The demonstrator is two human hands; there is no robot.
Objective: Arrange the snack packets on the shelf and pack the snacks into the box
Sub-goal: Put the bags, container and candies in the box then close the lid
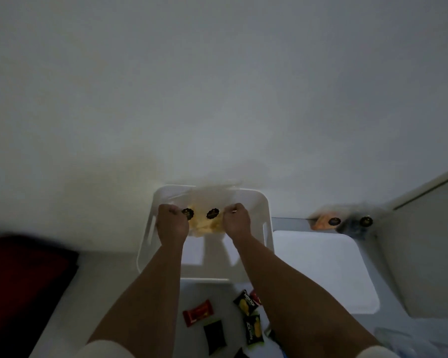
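Small wrapped snacks point(248, 303) lie nearest; beyond, left hand point(171, 223) and right hand point(236, 220) pinch clear chip packets point(204, 220) over the white box point(265, 210) — light, crinkly, crushable — best held by the top corners.

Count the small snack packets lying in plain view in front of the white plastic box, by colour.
Red foil packet: 1
Plain black foil packet: 1
Black packets with a yellow picture: 2
Total: 4. Partly hidden scraps are not counted.
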